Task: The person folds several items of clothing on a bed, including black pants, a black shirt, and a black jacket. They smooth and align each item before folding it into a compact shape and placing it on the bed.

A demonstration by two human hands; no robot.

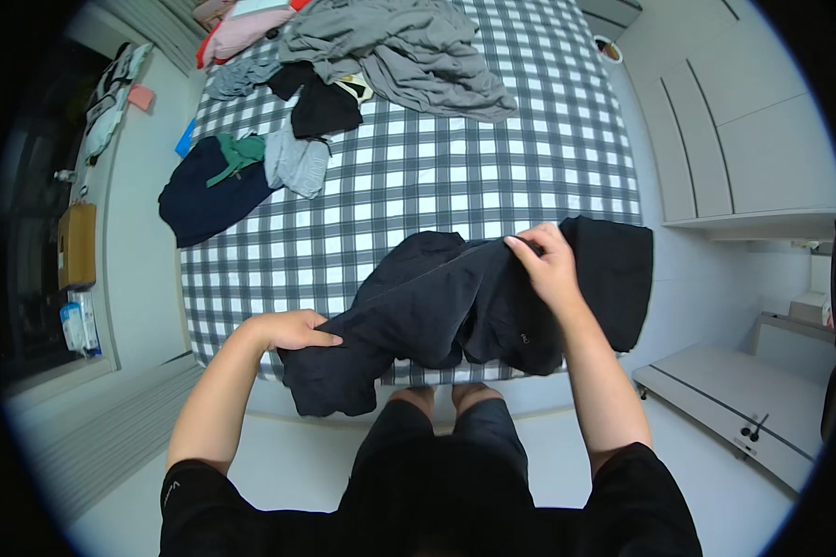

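A dark garment [418, 299], rumpled and with a seam running along it, lies across the near edge of the bed. My left hand [296, 331] pinches its left part between thumb and fingers. Its upper right edge is gripped by my right hand [543, 261]. The garment's lower left end hangs over the bed's edge, and a small zip or tag shows low on its right part. Just right of my right hand lies a folded black cloth item [613, 278]. Under everything is a checked bedsheet [425, 181].
At the bed's far left are a navy garment [212, 191], a green cloth [244, 157], a light grey garment [296, 163] and a black garment [324, 108]. A grey blanket [418, 59] lies at the far side. A low white cabinet [731, 404] stands at right.
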